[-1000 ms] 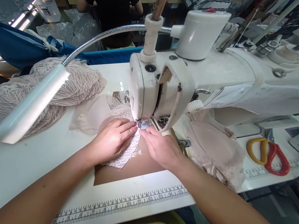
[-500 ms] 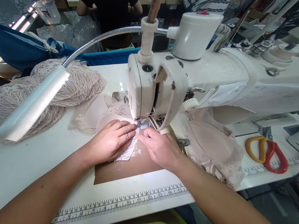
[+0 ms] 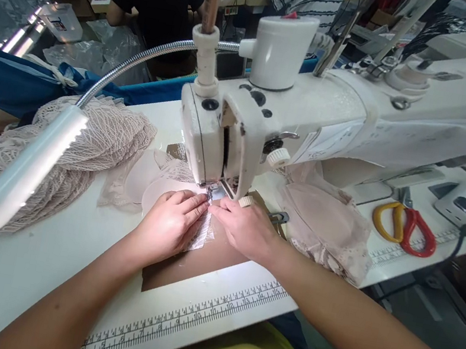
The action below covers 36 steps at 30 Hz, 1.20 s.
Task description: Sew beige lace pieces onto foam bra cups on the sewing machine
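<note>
My left hand (image 3: 173,218) lies flat on a pale lace piece (image 3: 200,239), its fingertips close to the presser foot (image 3: 212,191) of a white sewing machine (image 3: 210,134). Opposite it, my right hand (image 3: 244,225) has curled fingers, with thumb and forefinger pinching at the lace's right edge by the foot. Just what its fingertips grip is partly hidden. Smooth beige cups (image 3: 142,175) joined to the lace spread out behind my left hand. Beneath both hands is a brown sheet (image 3: 165,274) on the white table.
Stacked beige lace pieces (image 3: 100,133) lie at left under a gooseneck lamp (image 3: 30,163). Right of the machine are another beige cup piece (image 3: 322,205) and yellow-and-red-handled scissors (image 3: 404,227). A printed ruler (image 3: 189,320) runs along the front edge. Two people sit beyond.
The whole view has shifted slightly, so the machine and table appear farther left. Both hands keep nearly the same places by the presser foot.
</note>
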Tool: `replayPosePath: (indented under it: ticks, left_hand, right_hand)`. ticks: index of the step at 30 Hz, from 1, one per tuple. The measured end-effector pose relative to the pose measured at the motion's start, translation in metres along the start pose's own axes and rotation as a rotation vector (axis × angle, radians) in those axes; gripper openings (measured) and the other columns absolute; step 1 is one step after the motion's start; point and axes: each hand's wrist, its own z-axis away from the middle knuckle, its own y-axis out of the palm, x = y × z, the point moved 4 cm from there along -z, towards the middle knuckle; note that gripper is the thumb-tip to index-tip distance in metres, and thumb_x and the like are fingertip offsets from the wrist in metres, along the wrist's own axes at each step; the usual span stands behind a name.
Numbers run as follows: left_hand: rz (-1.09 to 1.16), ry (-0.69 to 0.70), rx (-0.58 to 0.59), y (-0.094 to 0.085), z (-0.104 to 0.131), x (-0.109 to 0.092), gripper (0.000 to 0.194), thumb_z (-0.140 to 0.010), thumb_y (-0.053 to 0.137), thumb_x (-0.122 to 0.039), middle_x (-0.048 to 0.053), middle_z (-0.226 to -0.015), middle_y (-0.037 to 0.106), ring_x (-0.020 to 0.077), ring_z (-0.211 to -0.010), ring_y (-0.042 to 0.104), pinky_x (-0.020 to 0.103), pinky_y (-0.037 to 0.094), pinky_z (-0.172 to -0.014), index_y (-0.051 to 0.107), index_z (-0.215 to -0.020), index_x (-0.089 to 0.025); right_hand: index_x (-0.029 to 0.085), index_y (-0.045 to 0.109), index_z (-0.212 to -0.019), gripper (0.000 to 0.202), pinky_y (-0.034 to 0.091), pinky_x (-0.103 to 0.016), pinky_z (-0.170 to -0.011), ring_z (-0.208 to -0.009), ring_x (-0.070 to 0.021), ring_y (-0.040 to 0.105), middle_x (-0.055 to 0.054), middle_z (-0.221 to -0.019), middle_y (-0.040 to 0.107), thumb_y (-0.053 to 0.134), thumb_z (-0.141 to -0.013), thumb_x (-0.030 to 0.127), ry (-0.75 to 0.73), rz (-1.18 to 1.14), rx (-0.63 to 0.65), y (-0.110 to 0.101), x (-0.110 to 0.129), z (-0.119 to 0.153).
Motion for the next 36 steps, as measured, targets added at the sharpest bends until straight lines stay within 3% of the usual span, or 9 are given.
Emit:
replayPosePath:
  ticks: [10,18,25,36]
  left_hand:
    - [0.056,0.025,0.001,-0.003,0.001,0.007,0.039,-0.091,0.050,-0.030,0.012,-0.130,0.060,0.0322,-0.114,0.051,0.050,0.045,-0.093,0.059,-0.125,-0.015]
    - [0.034,-0.033,0.017,0.001,-0.001,0.012,0.042,-0.092,0.049,-0.035,0.014,-0.132,0.057,0.0327,-0.116,0.050,0.050,0.043,-0.094,0.057,-0.125,-0.012]
    - [0.022,-0.048,0.018,0.001,-0.001,0.011,0.043,-0.092,0.047,-0.038,0.015,-0.132,0.057,0.0327,-0.115,0.050,0.049,0.043,-0.093,0.057,-0.125,-0.011]
    - [0.013,-0.038,0.012,-0.001,-0.002,0.010,0.042,-0.093,0.047,-0.037,0.015,-0.132,0.056,0.0314,-0.114,0.050,0.047,0.043,-0.093,0.058,-0.123,-0.011]
  right_hand:
    - [0.018,0.067,-0.107,0.030,0.027,-0.031,-0.060,-0.072,-0.0179,0.048,-0.006,-0.084,0.064,0.049,-0.084,0.009,0.062,0.019,-0.001,0.000,-0.003,-0.002]
    - [0.019,0.070,-0.103,0.029,0.029,-0.030,-0.062,-0.070,-0.0154,0.045,-0.003,-0.081,0.062,0.048,-0.087,0.010,-0.079,-0.071,-0.080,-0.002,-0.004,0.010]
    - [0.017,0.069,-0.107,0.032,0.035,-0.029,-0.067,-0.077,-0.0163,0.050,-0.005,-0.085,0.064,0.045,-0.087,0.009,-0.173,-0.156,-0.133,-0.002,-0.001,0.016]
    - [0.018,0.069,-0.099,0.025,0.029,-0.030,-0.065,-0.079,-0.0181,0.042,-0.005,-0.082,0.058,0.048,-0.087,0.010,-0.210,-0.060,-0.058,0.002,0.005,0.015]
